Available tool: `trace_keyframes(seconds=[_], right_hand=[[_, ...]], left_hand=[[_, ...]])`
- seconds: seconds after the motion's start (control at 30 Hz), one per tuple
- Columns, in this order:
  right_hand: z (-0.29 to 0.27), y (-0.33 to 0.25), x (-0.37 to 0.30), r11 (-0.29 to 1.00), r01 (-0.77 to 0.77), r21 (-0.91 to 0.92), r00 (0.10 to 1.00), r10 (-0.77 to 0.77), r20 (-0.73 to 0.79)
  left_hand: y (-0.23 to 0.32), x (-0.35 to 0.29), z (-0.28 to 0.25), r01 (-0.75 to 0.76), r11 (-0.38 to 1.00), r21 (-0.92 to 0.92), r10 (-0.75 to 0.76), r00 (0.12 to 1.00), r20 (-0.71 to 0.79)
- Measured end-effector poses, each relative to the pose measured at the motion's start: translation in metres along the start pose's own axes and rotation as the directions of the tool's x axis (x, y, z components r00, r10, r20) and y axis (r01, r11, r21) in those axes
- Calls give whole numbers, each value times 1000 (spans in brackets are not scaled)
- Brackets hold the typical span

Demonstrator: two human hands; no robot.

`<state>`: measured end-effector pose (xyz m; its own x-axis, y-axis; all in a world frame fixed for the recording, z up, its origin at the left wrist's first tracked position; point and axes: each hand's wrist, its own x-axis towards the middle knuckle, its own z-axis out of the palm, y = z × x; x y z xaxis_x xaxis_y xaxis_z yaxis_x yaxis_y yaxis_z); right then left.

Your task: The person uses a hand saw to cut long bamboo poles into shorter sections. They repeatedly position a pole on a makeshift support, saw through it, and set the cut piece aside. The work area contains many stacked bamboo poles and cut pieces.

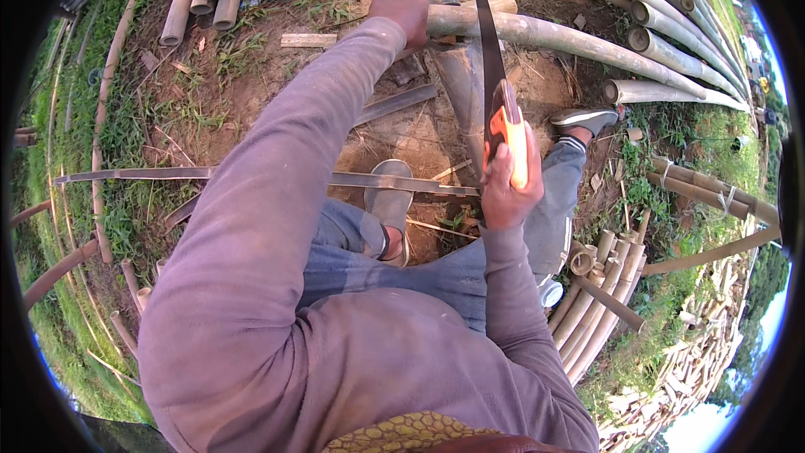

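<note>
Stack of pale bamboo poles (683, 54) at 2 o'clock, cut ends facing inward. Heap of light scraps (683, 369) at 4 o'clock, out by the rim. Held bamboo pole (579, 40), the workpiece: lies from 12 o'clock toward 2, crossing above a dark support piece (457, 88). Long flat strip (134, 174) runs from 9 o'clock to just right of centre, passing at the left shoe. Bundle of cut lengths (597, 306) at 4 o'clock, near the right leg. Saw (493, 59), dark curved blade, orange handle: blade passes across the pole at 1 o'clock; cannot tell if teeth touch. Right shoe (587, 121) at 2 o'clock; left shoe (389, 211) near centre. Left hand (404, 18) at 12 o'clock, closed over the pole's near end. Right hand (510, 190), toward 3 o'clock, fingers wrapped round the saw handle. Short flat offcut (309, 40) at 11 o'clock, on soil.
</note>
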<state>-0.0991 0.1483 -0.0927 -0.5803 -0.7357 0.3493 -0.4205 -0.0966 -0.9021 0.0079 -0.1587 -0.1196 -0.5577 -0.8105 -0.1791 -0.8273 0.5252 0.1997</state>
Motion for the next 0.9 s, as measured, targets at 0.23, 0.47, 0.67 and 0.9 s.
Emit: trace_keyframes(seconds=[0.23, 0.47, 0.67, 0.9], right_hand=[[16, 2, 39, 996, -55, -64, 998, 57, 26], [-73, -43, -105, 989, -146, 1, 988, 145, 54], [40, 12, 80, 1000, 13, 3, 1000, -13, -10], [-44, -21, -66, 991, -119, 55, 989, 114, 90]], left_hand=[[9, 1, -25, 7, 1000, -20, -7, 1000, 20], [-6, 3, 5, 24, 1000, 5, -24, 999, 28], [13, -1, -13, 5, 1000, -14, -4, 999, 44], [-9, 6, -1, 7, 1000, 20, -8, 999, 41]])
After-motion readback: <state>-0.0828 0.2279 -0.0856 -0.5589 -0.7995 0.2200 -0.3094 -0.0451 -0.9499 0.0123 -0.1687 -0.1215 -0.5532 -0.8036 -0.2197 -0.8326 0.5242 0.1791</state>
